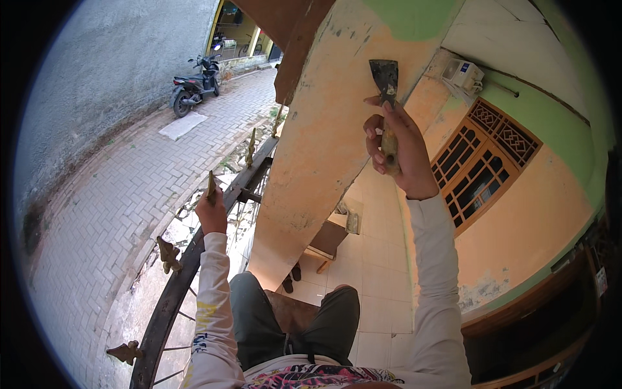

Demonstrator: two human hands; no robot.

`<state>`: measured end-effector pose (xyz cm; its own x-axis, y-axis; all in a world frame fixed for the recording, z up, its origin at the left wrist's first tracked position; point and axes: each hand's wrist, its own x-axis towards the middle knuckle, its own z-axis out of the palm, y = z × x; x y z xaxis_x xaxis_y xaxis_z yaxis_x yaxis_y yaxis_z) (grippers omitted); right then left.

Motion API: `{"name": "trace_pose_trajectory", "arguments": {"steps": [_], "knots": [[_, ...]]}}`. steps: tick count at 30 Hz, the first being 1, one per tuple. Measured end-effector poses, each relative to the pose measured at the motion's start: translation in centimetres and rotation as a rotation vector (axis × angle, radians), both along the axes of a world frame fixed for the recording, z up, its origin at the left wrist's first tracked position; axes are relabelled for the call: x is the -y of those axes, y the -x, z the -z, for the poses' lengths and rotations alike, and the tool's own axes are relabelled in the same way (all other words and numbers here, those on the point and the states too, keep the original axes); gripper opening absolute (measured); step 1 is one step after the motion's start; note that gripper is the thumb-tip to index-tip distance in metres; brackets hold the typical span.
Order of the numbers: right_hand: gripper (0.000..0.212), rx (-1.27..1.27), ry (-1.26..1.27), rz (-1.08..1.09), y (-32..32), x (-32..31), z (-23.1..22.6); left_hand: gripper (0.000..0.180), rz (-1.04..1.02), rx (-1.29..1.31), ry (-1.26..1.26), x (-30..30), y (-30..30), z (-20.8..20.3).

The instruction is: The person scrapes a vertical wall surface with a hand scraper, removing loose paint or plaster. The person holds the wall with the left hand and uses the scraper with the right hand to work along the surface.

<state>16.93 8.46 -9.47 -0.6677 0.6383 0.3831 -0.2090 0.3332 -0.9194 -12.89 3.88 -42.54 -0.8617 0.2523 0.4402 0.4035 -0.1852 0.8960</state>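
My right hand (413,146) is closed around the handle of a putty knife (385,76), thumb along its upper end. Its broad, dark blade points upward, in front of a peeling orange pillar (350,97); whether it touches the surface, I cannot tell. Lower and to the left, my left hand (211,212) is wrapped round a gold-coloured spear-tip finial (212,184) on top of a dark metal fence (173,285). More finials of the same kind (169,254) stand along the rail. Worn patches and scratches mark the pillar, with green paint (414,16) at its top.
Beyond the fence runs a paved lane (97,214) with a parked motorbike (196,84). Right of the pillar are a tiled floor (382,259), a small brown table (328,240), dark shoes (291,277), a wooden window (483,162) and a white wall-mounted box (462,76).
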Motion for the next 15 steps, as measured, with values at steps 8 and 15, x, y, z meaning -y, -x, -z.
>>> {"name": "trace_pose_trajectory", "arguments": {"steps": [8,15], "knots": [[0.033,-0.369,0.165,-0.046,2.2,-1.1,-1.0,0.03,0.083,0.037,0.062,-0.4,-1.4,-1.4],[0.029,-0.359,0.195,0.081,3.3,-0.6,-1.6,0.031,0.08,0.049,-0.018,-0.1,-1.9,-1.8]]}}
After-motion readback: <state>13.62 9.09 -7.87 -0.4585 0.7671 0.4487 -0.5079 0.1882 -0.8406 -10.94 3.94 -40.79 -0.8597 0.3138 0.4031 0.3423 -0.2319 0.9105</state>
